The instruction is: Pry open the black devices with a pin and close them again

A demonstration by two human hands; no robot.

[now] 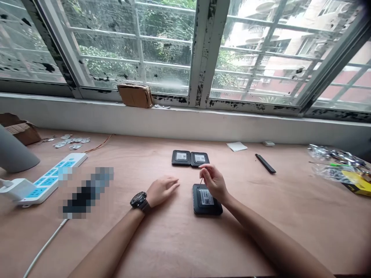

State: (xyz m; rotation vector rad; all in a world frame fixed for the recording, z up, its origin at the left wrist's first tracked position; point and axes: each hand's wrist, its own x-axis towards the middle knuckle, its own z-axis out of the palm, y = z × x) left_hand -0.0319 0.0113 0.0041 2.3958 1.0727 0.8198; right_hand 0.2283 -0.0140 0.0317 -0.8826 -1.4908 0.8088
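1. Black box (pixel 206 208) lies flat on the wooden table (pixel 162 247), partly under the right hand, label up.
2. The left hand (pixel 162 190) rests on the table, near the box but not touching it. Its fingers are loose, and I see nothing in it.
3. The right hand (pixel 214 181) pinches a thin stick (pixel 201 180) that points down at the box's far left corner.
4. I think the step now is working at that corner; the tip is too small to tell. The next move calls for a straight stick and a still box.
5. Farther back, two more black boxes (pixel 181 156) sit side by side.
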